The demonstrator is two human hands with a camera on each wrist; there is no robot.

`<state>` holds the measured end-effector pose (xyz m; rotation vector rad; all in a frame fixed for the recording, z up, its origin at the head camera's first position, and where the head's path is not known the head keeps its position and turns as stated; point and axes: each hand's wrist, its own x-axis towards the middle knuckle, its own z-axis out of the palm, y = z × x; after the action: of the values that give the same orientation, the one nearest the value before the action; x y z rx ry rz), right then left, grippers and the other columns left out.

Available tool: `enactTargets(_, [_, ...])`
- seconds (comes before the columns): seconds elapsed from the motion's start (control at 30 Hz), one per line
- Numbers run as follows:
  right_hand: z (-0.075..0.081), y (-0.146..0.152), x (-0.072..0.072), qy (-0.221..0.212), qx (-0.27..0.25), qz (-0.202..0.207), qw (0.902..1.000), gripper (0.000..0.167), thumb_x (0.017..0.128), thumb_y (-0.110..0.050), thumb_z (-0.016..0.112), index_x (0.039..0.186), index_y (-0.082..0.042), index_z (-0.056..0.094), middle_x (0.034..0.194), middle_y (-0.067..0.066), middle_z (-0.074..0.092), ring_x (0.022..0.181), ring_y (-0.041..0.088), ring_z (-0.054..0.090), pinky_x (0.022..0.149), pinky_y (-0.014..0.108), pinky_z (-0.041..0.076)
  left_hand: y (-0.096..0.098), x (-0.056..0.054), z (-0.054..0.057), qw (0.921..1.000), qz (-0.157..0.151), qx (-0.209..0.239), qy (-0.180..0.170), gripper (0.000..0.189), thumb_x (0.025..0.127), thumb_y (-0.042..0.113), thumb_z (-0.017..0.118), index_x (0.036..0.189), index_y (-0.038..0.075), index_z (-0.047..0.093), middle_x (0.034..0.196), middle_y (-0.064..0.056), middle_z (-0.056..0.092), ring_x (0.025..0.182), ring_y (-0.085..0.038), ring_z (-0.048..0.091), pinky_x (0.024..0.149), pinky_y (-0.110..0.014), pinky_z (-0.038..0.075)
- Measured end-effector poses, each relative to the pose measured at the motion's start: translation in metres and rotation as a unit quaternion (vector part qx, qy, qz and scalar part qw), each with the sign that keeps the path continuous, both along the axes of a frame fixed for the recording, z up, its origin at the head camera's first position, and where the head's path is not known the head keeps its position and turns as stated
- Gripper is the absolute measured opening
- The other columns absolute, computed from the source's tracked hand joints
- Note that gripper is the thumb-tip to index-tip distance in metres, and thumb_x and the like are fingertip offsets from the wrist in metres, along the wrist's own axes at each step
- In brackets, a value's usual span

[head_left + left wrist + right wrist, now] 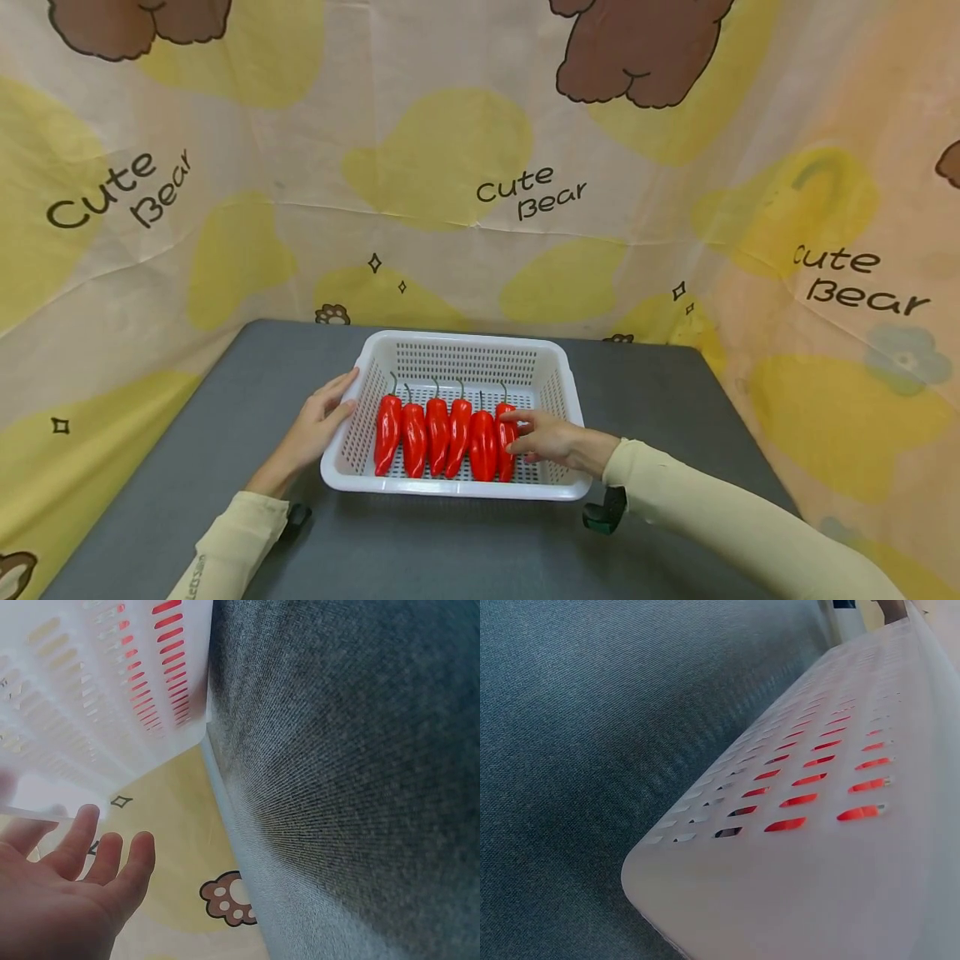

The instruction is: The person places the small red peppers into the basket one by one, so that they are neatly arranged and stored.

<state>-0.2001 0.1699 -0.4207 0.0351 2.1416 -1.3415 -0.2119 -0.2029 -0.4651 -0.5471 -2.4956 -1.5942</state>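
A white perforated plastic basket (456, 489) stands on the dark table, with several glossy red chili peppers (415, 442) lying side by side in it, green stems pointing away. At the basket's left side is my left hand (318, 421), thumb tip right at the rim and fingers along the outer wall. The left wrist view shows that hand's fingers (109, 859) spread loosely beside the rim. My right hand (551, 437) reaches over the right wall, its extended fingers on the rightmost chili pepper (506, 467). The right wrist view shows the basket wall (802, 877); the right hand is hidden there.
A dark grey table (420, 550) extends around the basket. Behind and at both sides hangs a cream and yellow cloth (435, 167) with bear prints and lettering. Dark wrist straps (606, 510) sit below the sleeves.
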Motion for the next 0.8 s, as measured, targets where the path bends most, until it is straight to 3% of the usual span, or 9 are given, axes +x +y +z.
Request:
enactTargets(0.4, [-0.0006, 0.0001, -0.0015, -0.008, 0.003, 0.006, 0.9999, 0.066, 0.090, -0.012, 0.072, 0.151, -0.011, 0.047, 0.143, 0.021, 0.051, 0.110, 0.027, 0.059, 0.092, 0.044, 0.059, -0.0011, -0.0004, -0.0017, 1.0000, 0.002, -0.001, 0.007, 0.052, 0.102, 0.003, 0.051, 0.152, -0.007, 0.037, 0.154, -0.035, 0.035, 0.106, -0.051, 0.062, 0.068, -0.029, 0.063])
enactTargets(0.8, [0.0026, -0.0011, -0.0001, -0.003, 0.017, 0.000, 0.9998, 0.070, 0.088, -0.013, 0.074, 0.152, -0.010, 0.045, 0.149, 0.024, 0.046, 0.121, 0.033, 0.054, 0.094, 0.048, 0.058, -0.0001, -0.0005, 0.0004, 0.9998, -0.009, 0.018, 0.007, 0.052, 0.101, 0.001, 0.052, 0.151, -0.007, 0.038, 0.154, -0.036, 0.034, 0.104, -0.051, 0.064, 0.068, -0.035, 0.064])
